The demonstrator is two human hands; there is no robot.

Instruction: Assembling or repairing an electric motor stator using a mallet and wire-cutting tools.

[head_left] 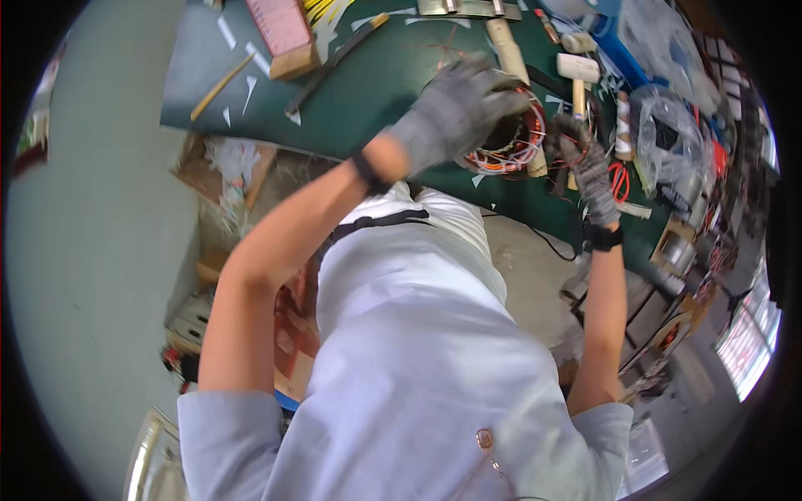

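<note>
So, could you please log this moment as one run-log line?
left hand on wound stator | right hand at its wires | green bench

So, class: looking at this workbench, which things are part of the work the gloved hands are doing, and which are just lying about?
In hand:
- left hand, gloved, on top of the wound coil
- right hand, gloved, at its side
- wound coil with orange and white wires

Lying about:
- white mallet
- wooden stick
- red-handled scissors
- cardboard tube
- paper scraps on the green bench
</note>
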